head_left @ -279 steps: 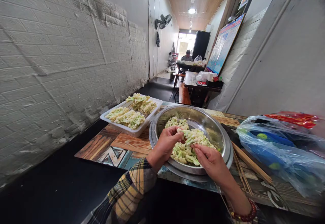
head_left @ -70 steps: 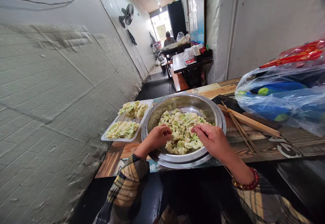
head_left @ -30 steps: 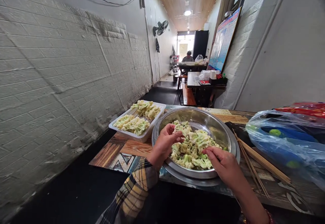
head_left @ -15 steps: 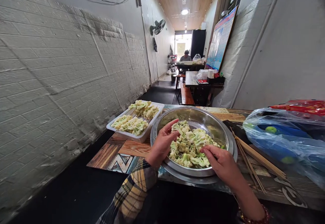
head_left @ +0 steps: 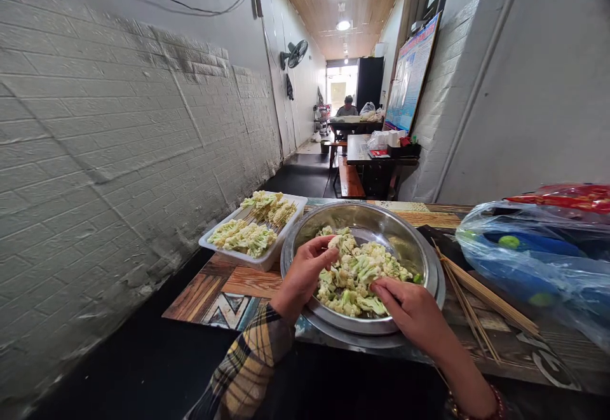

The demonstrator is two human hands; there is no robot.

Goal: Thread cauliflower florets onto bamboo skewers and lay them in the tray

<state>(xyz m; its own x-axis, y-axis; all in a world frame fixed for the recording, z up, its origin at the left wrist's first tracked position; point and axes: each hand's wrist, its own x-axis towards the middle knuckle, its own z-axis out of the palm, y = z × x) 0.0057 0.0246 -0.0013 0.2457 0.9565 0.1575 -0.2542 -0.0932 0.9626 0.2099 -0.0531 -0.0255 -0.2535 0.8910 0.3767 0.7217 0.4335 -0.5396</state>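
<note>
A wide steel basin (head_left: pixel 412 229) in front of me holds many pale green-white cauliflower florets (head_left: pixel 350 299). Over its left side, my left hand (head_left: pixel 307 274) has its thumb and fingers closed on a cauliflower floret (head_left: pixel 342 240). My right hand (head_left: pixel 410 309) pinches a thin skewer above the basin's front right; most of the stick is hidden by the hand, and its end shows below the wrist. Florets lie right by the right fingertips, and whether they are on the skewer I cannot tell. To the left, a white tray (head_left: pixel 233 252) carries skewered cauliflower (head_left: pixel 245 236).
Bare bamboo skewers (head_left: pixel 493 299) lie right of the basin on the patterned table (head_left: pixel 200 296). Beyond them is a clear plastic bag (head_left: pixel 524 261) with blue and green contents. Farther back stand a table (head_left: pixel 357 148), a bench (head_left: pixel 350 178) and a seated person (head_left: pixel 347 107).
My left fingers have closed in around the floret, having been spread wider before. My right hand has shifted slightly left. The camera view has moved a little.
</note>
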